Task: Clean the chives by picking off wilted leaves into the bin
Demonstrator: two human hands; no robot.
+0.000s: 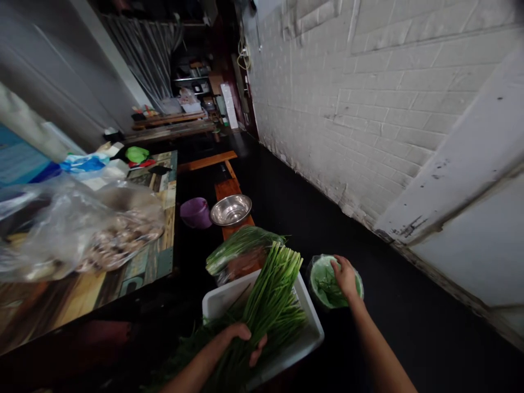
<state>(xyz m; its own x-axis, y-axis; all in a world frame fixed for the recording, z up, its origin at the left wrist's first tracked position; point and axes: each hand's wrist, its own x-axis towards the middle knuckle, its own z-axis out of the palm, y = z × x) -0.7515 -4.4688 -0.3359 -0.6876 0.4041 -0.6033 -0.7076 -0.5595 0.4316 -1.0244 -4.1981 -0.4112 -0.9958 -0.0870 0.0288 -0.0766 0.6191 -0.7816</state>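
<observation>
My left hand (241, 341) is wrapped round a thick bundle of long green stalks (272, 289) that lies across a white rectangular tray (311, 333). My right hand (346, 275) reaches into a green round bin lined with a clear bag (317, 278), on the dark floor right of the tray. Its fingers are curled over green scraps inside the bin; whether they hold any is hidden.
A bag of greens (241, 245), a steel bowl (231, 210) and a purple bucket (195, 212) sit beyond the tray by an orange bench. A wooden table with plastic bags (82, 229) stands at left. A white brick wall (368, 109) runs along the right.
</observation>
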